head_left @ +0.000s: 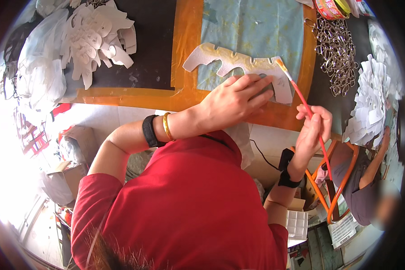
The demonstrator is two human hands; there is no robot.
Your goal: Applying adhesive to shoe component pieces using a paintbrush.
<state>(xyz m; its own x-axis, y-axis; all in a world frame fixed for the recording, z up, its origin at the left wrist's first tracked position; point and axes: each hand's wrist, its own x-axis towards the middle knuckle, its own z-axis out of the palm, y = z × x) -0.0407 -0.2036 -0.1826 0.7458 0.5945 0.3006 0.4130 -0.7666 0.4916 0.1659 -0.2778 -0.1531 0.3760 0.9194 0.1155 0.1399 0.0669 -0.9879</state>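
A white, notched cut-out piece [255,67] lies on a blue, yellow-smeared sheet, with a yellowish wet-looking coat along its upper part. My left hand [235,100] presses on its lower edge with bent fingers, pinning it; the fingertips are partly hidden. In my right hand [315,128] is a slim brush [303,99] with a long red handle, gripped between thumb and fingers. Its orange-tinted bristles touch the piece near the upper right corner.
Loose white cut-outs [94,38] are heaped at the left, and more white pieces [369,99] stack at the right. A pile of metal rings or clasps [336,54] lies beside the blue sheet [274,31]. Another person's arm [377,159] reaches in at the right.
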